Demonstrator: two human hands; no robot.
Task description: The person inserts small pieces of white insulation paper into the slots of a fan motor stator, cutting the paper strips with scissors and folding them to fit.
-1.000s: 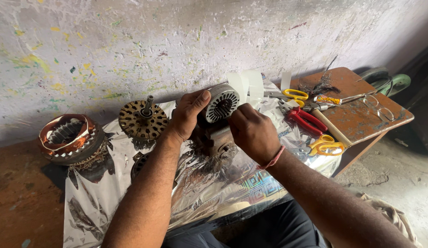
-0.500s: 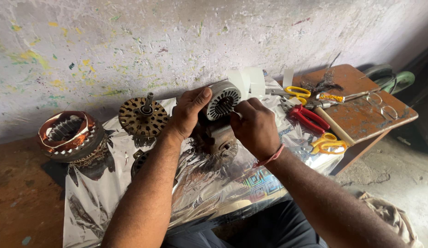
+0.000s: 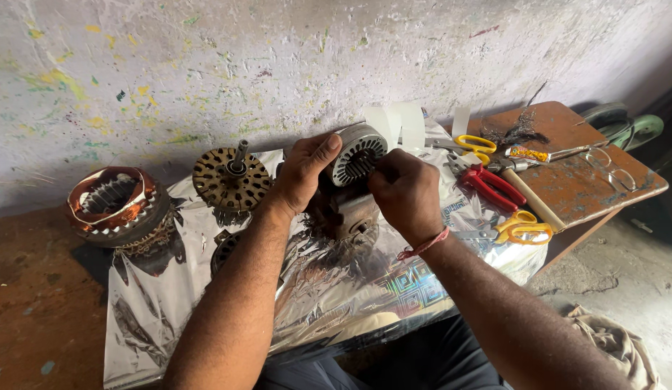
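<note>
Little moved since before: my left hand still clamps the slotted stator core tilted above the foil sheet, steadying it while right fingers pinch at its slots.

- The stator core sits over the foil sheet, held between the left hand and right hand.
- Left of the stator core: a rotor; farther left, a wound stator.
- Right of it: pliers and scissors, apparently on the small table.
</note>
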